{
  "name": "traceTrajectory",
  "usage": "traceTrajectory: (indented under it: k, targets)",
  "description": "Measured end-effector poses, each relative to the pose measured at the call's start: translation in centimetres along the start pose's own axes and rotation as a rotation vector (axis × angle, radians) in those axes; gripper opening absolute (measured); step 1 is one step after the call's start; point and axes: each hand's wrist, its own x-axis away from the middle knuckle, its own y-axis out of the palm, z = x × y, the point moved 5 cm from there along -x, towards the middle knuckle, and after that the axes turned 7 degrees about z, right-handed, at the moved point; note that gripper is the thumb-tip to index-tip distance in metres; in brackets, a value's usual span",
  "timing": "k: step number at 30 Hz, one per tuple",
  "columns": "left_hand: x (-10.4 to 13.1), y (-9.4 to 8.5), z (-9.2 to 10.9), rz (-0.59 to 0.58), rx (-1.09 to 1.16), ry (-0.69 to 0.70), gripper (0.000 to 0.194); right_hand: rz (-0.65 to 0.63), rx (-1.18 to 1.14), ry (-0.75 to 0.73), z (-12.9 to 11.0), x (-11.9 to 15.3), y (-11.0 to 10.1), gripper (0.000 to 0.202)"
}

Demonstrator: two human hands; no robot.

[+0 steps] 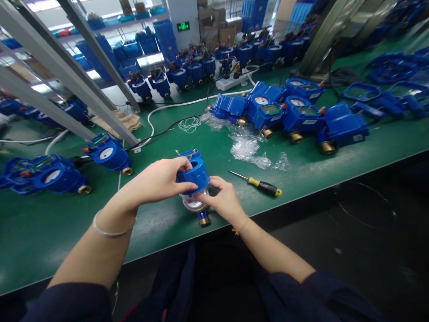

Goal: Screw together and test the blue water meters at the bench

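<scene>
Blue housing [202, 176] sits over the clear-domed meter body [194, 205], near the front edge of the green counter [150, 237]; that edge slants upward to the right in the view, and the brass fitting [203, 221] below the meter body lies close to it; bare surface spreads to the left of the pair and again between them and the tangled white string [190, 125] farther back; to the right, the screwdriver [264, 185] lies well apart from the housing, with crumpled clear plastic [246, 150] beyond it and a cluster of blue meters [268, 107] behind; one blue meter [109, 154] stands off to the left

The housing is tilted, its round opening facing up and towards the camera; the long axis of housing and meter together runs from the far side to the near side, the brass fitting pointing at the front edge

Narrow, the left hand [162, 181] pinches the housing with fingers in the opening and thumb low outside; the right hand [224, 199] touches its lower right side, thumb reaching across the meter body, how tightly it is closed I cannot tell
</scene>
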Motion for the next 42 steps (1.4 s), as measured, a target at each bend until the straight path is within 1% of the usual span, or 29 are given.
traceTrajectory:
  k: [2,4,8,10,11,13,17,20,22,24,25,27,28,29,30,31,32,33,34,35,36,37,38,40,42]
  targets:
    - [0.1,0.0,0.0,0.004,0.004,0.0,0.039,0.033,-0.106,0.037,0.4,-0.1,0.7,0.011]
    - [0.1,-0.1,-0.1,0.013,0.014,-0.001,0.039,0.053,-0.178,0.092,0.8,-0.2,1.1,0.004]
    - [0.0,-0.1,-0.3,0.043,0.066,0.014,0.04,0.163,-0.259,0.247,2.2,-0.8,1.4,0.01]
    - [-0.1,0.0,-0.4,0.056,0.09,0.02,0.039,0.205,-0.283,0.288,2.8,-1.4,1.4,0.013]
    - [-0.1,0.0,-0.4,0.062,0.1,0.019,0.039,0.206,-0.298,0.303,3.1,-1.7,1.5,0.013]
    - [-0.1,0.1,-0.6,0.074,0.124,0.015,0.039,0.187,-0.347,0.35,3.6,-2.3,1.6,0.016]
    - [-0.2,0.5,-0.7,0.074,0.167,0.027,0.039,0.111,-0.467,0.483,4.4,-2.6,1.6,0.029]
    - [-0.2,0.7,-0.8,0.065,0.185,0.029,0.038,0.04,-0.537,0.569,4.8,-2.2,1.4,0.03]
    - [-0.2,0.8,-1.1,0.066,0.207,0.02,0.038,0.008,-0.558,0.597,5.0,-1.9,0.9,0.028]
    - [-0.1,0.7,-1.5,0.074,0.226,0.006,0.039,0.026,-0.542,0.59,5.3,-1.9,-0.4,0.026]
    - [-0.1,0.6,-1.8,0.078,0.234,-0.003,0.04,0.063,-0.522,0.57,5.4,-2.2,-1.5,0.025]
    - [0.1,0.6,-2.3,0.075,0.252,-0.022,0.042,0.201,-0.484,0.504,5.4,-3.5,-4.5,0.021]
    - [0.1,0.7,-2.5,0.068,0.262,-0.029,0.043,0.306,-0.448,0.437,5.2,-4.4,-6.5,0.019]
    - [0.2,0.7,-2.6,0.061,0.271,-0.032,0.043,0.422,-0.366,0.335,4.8,-5.5,-8.6,0.02]
    - [0.2,0.8,-2.6,0.054,0.276,-0.032,0.044,0.525,-0.24,0.222,4.2,-6.6,-10.6,0.023]
    - [0.2,0.8,-2.6,0.05,0.278,-0.029,0.043,0.594,0.016,0.073,3.2,-7.7,-12.3,0.028]
    - [0.2,0.9,-2.5,0.047,0.279,-0.026,0.043,0.563,0.317,-0.018,2.6,-8.9,-13.1,0.033]
    - [0.2,0.9,-2.4,0.048,0.279,-0.023,0.043,0.467,0.602,-0.061,2.4,-9.9,-13.3,0.036]
    - [0.3,0.9,-2.3,0.052,0.282,-0.021,0.042,0.332,0.831,-0.062,2.9,-10.8,-13.1,0.037]
    - [0.3,0.8,-2.2,0.057,0.286,-0.019,0.042,0.185,0.97,-0.021,3.8,-11.3,-12.7,0.036]
    - [0.4,0.8,-2.1,0.061,0.289,-0.015,0.041,0.062,1.038,0.022,4.7,-11.5,-12.3,0.034]
    - [0.5,0.7,-2.0,0.061,0.288,-0.008,0.04,-0.021,1.057,0.049,5.6,-11.4,-11.9,0.034]
    - [0.6,0.7,-1.9,0.059,0.284,0.004,0.039,-0.073,1.056,0.061,6.2,-11.2,-11.5,0.039]
    - [1.1,0.9,-1.5,0.057,0.254,0.036,0.034,-0.156,1.078,0.074,7.2,-10.6,-11.1,0.055]
    - [1.8,1.3,-1.1,0.091,0.196,0.061,0.03,-0.203,1.09,0.076,7.3,-10.2,-11.0,0.066]
